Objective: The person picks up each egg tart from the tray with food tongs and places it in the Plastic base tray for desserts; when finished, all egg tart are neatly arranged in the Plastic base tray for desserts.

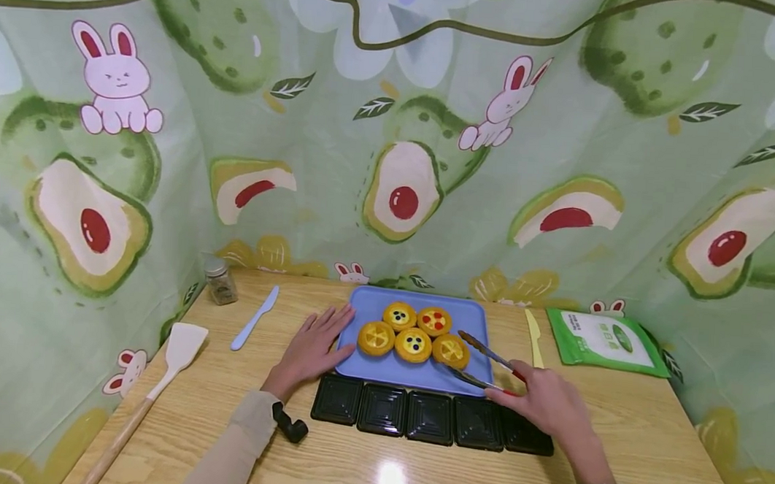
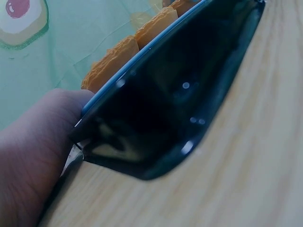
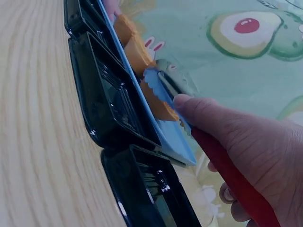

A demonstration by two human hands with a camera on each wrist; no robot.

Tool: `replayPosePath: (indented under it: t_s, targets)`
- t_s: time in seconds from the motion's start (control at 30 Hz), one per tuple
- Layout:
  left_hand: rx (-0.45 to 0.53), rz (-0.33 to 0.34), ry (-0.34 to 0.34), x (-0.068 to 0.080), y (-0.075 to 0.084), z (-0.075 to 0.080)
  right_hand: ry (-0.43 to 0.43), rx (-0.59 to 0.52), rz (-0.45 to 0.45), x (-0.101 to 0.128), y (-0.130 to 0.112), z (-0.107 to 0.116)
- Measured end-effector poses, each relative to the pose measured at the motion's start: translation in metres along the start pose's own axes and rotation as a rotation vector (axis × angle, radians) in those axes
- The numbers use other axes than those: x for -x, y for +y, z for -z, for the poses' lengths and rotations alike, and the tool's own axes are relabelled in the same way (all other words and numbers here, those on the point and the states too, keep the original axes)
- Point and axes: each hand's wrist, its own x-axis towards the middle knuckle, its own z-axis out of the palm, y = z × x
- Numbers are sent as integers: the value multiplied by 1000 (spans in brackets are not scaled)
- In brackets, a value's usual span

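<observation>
Several egg tarts [image 1: 413, 344] lie on a blue tray [image 1: 476, 310], topped with red, dark or pale wedge-like pieces. My right hand [image 1: 550, 400] grips red-handled metal tongs [image 1: 487, 352]; their spread tips stand on either side of the tart at the tray's right [image 1: 450, 351]. From the right wrist view, the tongs' scalloped tip [image 3: 154, 82] is beside a tart's edge. My left hand [image 1: 316, 344] lies flat with fingers extended at the tray's left edge, its thumb on the rim. Square black containers [image 1: 431, 417] stand in a row in front of the tray.
Left of the tray are a blue plastic knife [image 1: 255, 318], a shaker jar [image 1: 219, 281] and a white spatula with wooden handle [image 1: 181, 348]. To the right lie a yellow knife [image 1: 534, 337] and a green-white packet [image 1: 609, 343]. A patterned curtain [image 1: 327, 144] hangs behind the table.
</observation>
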Motion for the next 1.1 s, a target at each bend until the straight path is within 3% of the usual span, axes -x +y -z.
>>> replayPosePath:
  t_s: [0.43,1.1]
  targets:
    - [-19,-6,-11,3,-1,3,-20,57,-45,1,-13,-11]
    - [11,-5,10,2,3,2,-20,10,-33,0,-8,-11]
